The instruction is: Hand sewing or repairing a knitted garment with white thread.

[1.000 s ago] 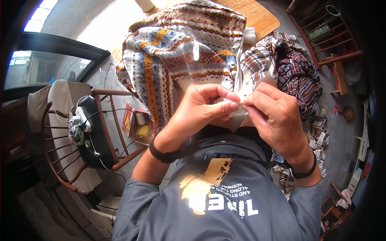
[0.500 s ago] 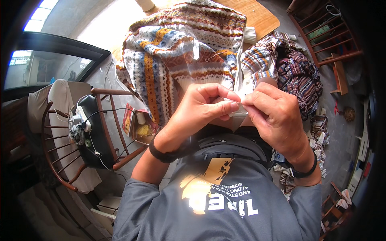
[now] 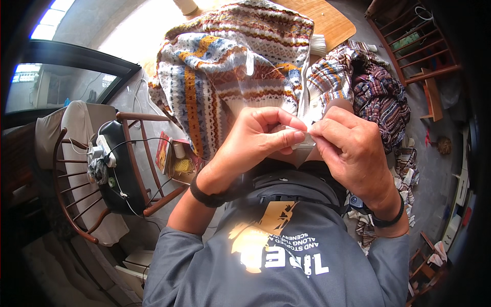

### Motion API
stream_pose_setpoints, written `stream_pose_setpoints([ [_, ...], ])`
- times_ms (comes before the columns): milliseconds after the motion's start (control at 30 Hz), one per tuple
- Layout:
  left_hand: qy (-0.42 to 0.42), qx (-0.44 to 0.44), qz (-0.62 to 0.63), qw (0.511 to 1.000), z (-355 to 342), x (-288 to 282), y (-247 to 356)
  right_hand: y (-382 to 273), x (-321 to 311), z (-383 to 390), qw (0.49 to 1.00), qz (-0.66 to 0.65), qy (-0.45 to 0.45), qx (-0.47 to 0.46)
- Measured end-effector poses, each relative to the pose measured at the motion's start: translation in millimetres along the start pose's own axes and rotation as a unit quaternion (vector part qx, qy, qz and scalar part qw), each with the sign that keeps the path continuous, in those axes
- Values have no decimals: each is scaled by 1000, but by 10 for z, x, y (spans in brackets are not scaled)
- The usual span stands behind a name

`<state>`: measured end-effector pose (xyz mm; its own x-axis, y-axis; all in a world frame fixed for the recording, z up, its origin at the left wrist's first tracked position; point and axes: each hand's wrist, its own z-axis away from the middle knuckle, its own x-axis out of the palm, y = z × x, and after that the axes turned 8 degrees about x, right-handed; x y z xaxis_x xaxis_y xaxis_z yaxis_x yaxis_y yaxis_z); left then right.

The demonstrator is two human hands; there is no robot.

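Note:
Above my lap, my left hand (image 3: 267,134) is closed in a pinch, thumb and forefinger pressed together. Close against its fingertips, my right hand (image 3: 350,146) pinches as well. Something small and pale shows where the fingertips meet, too fine to name. Just beyond my hands a patterned knit sweater (image 3: 225,77) in white, brown, blue and mustard lies spread over the table. A white tag and a loose bit of yarn show on it.
A wooden table (image 3: 327,20) carries the sweater. Striped knitwear (image 3: 381,97) is heaped at the right. On the left stands a wooden chair (image 3: 148,163) by a black seat (image 3: 120,174) holding a power strip (image 3: 106,148); nearby, a box (image 3: 176,158) holds a yarn cone. Fabric scraps (image 3: 406,174) lie on the floor.
Both hands hold nearly the same pose, with only a slight shift of the fingertips. The sweater and surroundings stay as they were.

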<state>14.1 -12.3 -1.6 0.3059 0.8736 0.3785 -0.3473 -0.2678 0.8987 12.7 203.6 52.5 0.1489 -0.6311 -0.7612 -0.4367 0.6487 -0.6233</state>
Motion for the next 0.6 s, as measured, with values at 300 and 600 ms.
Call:
stream_pose_setpoints([
  [300,-5,5,-4,1000,0,-11,7,14,25,-8,1000,-18,9,-3],
  [600,12,-12,7,1000,1,-6,15,76,20,-9,999,-40,-2,-10],
])
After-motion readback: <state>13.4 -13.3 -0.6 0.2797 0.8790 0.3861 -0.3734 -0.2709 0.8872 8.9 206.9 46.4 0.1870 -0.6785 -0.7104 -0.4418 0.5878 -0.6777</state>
